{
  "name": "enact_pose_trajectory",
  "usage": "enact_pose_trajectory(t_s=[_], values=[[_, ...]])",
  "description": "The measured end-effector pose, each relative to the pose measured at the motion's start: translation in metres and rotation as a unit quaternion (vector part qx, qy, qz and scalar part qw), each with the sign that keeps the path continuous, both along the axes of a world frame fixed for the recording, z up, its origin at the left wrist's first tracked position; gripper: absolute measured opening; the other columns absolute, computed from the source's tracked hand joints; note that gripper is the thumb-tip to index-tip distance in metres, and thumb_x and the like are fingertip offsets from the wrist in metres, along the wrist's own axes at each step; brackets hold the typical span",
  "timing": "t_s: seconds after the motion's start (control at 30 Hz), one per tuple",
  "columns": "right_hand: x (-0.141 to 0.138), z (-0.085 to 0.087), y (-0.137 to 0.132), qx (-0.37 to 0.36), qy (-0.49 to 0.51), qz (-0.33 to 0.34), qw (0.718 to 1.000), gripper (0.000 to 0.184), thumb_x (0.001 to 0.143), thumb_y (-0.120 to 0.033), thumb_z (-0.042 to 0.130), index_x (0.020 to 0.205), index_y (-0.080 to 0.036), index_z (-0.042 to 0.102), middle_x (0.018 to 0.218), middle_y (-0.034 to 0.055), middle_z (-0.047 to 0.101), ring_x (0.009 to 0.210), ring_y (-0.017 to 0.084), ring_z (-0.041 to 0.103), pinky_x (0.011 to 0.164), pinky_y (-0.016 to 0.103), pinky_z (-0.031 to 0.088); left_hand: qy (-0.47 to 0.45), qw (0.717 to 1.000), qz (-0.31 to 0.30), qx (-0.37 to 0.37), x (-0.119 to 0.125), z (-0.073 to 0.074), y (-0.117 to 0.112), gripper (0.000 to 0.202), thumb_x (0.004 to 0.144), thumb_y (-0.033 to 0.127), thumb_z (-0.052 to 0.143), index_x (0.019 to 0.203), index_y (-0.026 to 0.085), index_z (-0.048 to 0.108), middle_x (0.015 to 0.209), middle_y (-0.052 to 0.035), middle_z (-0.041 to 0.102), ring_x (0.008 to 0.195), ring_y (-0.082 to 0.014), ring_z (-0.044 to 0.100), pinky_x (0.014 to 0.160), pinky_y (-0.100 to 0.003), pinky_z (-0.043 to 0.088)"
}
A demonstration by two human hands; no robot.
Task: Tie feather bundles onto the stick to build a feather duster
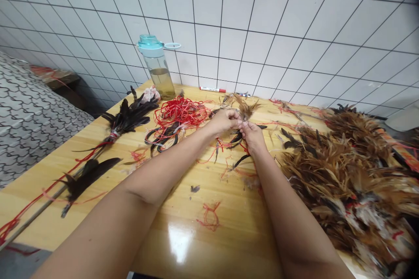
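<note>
1. The left hand and right hand meet at mid-table, both pinched shut on a small bunch of brown feathers.
2. The bunch rises from the fingertips, its long axis pointing up and away toward the tiled wall. Both hands are equally near it.
3. A tangle of red string lies just left of the left hand.
4. A large feather pile spreads near the right forearm.
5. A black feather duster lies well apart at the left of the wooden table.
6. A lidded water bottle stands by the wall, holding some yellowish liquid.

Left hand and right hand together, fingers pinched.
</note>
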State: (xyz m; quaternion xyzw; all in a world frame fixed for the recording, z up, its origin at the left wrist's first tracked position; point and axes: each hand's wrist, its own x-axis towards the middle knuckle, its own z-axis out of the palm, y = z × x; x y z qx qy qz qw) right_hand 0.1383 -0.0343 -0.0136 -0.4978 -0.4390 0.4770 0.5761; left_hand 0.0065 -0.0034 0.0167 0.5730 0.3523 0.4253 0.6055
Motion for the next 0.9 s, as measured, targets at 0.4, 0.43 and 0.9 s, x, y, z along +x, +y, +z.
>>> enact_pose_trajectory(t_s=[0.4,0.43,0.9], values=[[0.002,0.006,-0.005,-0.003,0.027,0.115,0.993,0.041,0.063,-0.053,0.076,0.059,-0.019,0.053,0.054,-0.0047,0.044,0.047,0.007,0.03,0.044,0.024,0.024,-0.075,0.991,-0.085,-0.067,-0.008,-0.001,0.005,0.022,0.063,0.015,0.082,0.069,0.008,0.062,0.061,-0.0021,0.063,0.055,-0.0075,0.058,0.057,-0.019,0.041],[0.002,0.006,-0.006,-0.005,0.024,0.127,0.992,0.042,0.062,-0.054,0.077,0.059,-0.019,0.054,0.054,-0.0047,0.044,0.046,0.006,0.03,0.044,0.024,0.023,-0.076,0.991,-0.093,-0.066,-0.009,-0.001,0.005,0.022,0.063,0.016,0.083,0.068,0.008,0.063,0.06,-0.0023,0.063,0.055,-0.0077,0.057,0.056,-0.019,0.041],[0.003,0.007,-0.006,-0.007,-0.016,0.127,0.992,0.044,0.06,-0.059,0.075,0.062,-0.017,0.062,0.058,-0.0014,0.052,0.051,0.007,0.037,0.046,0.024,0.025,-0.068,0.99,-0.124,-0.007,-0.007,-0.008,0.006,0.024,0.069,0.021,0.077,0.065,0.013,0.054,0.053,0.0022,0.056,0.053,-0.0098,0.056,0.06,-0.023,0.045]])
